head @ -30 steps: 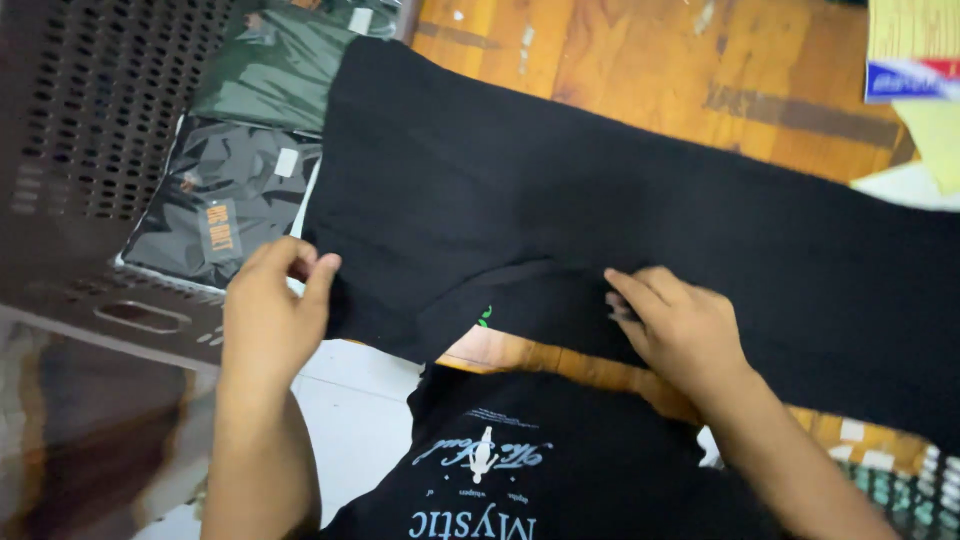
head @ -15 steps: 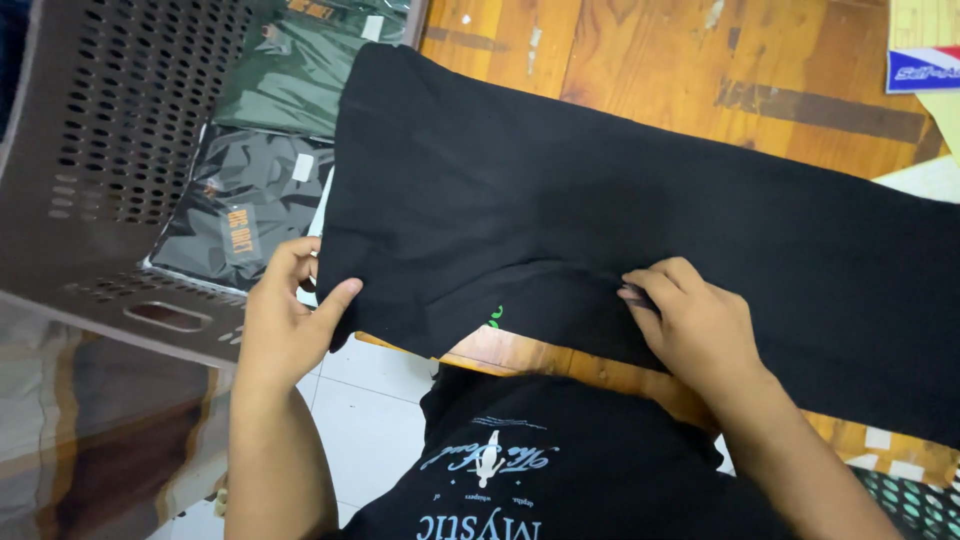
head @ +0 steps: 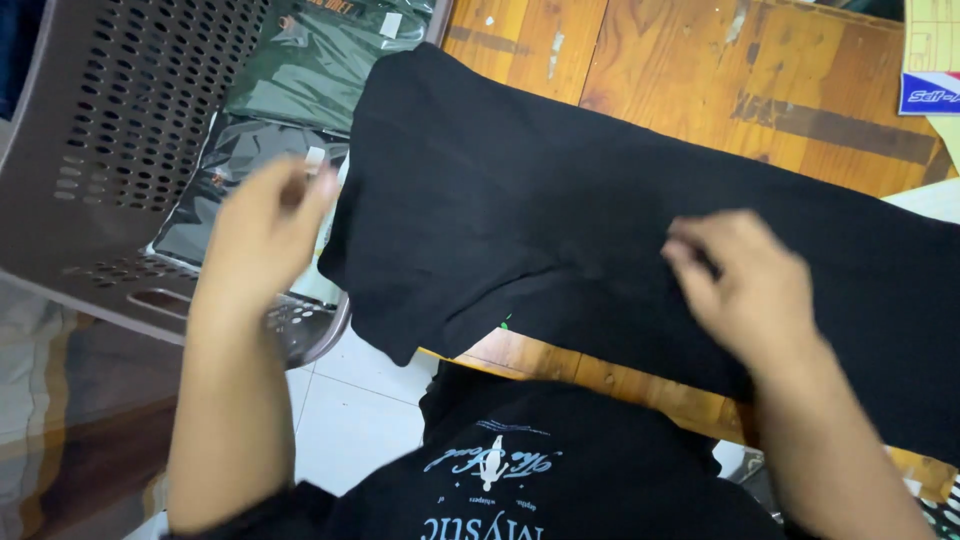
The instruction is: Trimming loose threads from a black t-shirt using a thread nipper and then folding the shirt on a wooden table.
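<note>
Right hand: the right hand (head: 745, 290) lay on the black garment (head: 560, 210), fingers curled, grip blurred (couldn't tell).
Left hand: the left hand (head: 262, 225) hovered open, holding nothing.
Garment: sprawled over the wooden table (head: 700, 75), right end cut off.
Basket: the grey basket (head: 110, 150) held bagged clothes (head: 300, 70), partly hidden.

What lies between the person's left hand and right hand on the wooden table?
In the head view, the black cloth garment spread on the wooden table fills the stretch between the left hand and the right hand, which rests on it.
</note>
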